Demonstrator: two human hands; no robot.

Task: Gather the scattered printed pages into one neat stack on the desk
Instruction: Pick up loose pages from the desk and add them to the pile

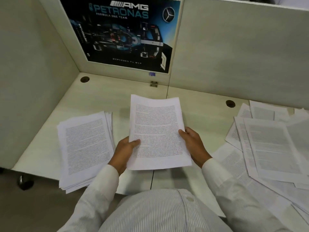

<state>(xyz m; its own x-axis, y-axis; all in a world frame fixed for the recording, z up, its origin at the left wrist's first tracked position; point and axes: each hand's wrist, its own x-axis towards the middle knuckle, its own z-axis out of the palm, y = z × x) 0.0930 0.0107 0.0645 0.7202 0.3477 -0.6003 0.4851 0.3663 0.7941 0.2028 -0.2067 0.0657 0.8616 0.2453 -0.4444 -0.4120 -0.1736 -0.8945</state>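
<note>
Both hands – left hand (124, 150) & right hand (192, 143) – grip held pages (157, 131) by the side edges; stack (85, 148) lies left, loose pages (270, 144) right.

A single head-worn camera looks steeply down and forward from above the person's chest, close to the surface (192, 104). Wide-angle bending curves the partition walls (242, 47). The view takes in the surface's near edge, its far-left corner and the poster (123, 30) behind.
</note>
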